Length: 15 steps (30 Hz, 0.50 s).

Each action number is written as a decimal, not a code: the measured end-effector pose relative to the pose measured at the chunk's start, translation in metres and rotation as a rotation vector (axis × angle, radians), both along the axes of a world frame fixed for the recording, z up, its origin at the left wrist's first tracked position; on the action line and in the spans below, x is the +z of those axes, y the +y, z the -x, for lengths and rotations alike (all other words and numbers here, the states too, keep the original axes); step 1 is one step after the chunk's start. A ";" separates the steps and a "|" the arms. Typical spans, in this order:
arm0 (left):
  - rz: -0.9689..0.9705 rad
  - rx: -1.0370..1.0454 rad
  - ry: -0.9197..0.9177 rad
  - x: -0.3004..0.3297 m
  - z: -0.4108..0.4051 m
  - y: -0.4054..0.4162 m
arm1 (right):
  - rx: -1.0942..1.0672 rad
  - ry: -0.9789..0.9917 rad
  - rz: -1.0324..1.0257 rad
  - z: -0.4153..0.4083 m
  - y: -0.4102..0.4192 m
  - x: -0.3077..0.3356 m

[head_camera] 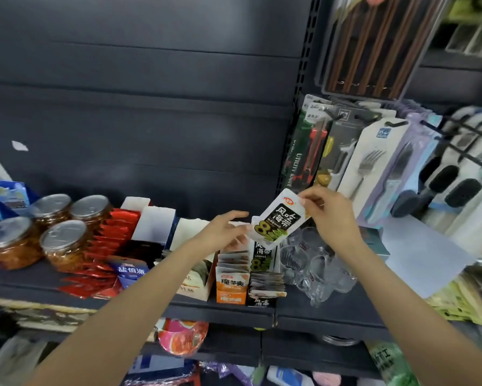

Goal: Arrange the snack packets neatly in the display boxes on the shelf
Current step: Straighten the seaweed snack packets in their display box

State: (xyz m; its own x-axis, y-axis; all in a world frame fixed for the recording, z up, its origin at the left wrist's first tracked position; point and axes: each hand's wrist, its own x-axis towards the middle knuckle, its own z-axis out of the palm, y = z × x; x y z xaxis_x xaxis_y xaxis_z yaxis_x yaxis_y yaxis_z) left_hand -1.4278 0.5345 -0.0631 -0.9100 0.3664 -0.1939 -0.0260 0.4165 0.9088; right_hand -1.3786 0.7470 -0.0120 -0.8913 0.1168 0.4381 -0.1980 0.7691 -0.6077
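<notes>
A white and black seaweed snack packet (279, 220) hangs tilted above the shelf. My right hand (327, 211) pinches its top right corner. My left hand (225, 229) touches its lower left edge with fingers spread. Directly below stands the black display box (263, 288) with more of the same packets upright in it. To its left is an orange display box (232, 285) full of packets. A white box (195, 285) sits partly behind my left forearm. Red packets (108, 246) lie in a long spilled row further left, by a blue box (131, 271).
Three foil-topped jars (64, 243) stand at the left of the dark shelf (317, 310). Clear glass cups (315, 268) stand right of the black box. Hanging cutlery and knife packs (373, 162) fill the right side. More goods sit on the lower shelf.
</notes>
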 end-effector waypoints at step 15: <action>-0.605 0.171 -0.113 0.028 -0.009 0.001 | -0.040 -0.022 0.921 -0.007 0.005 -0.013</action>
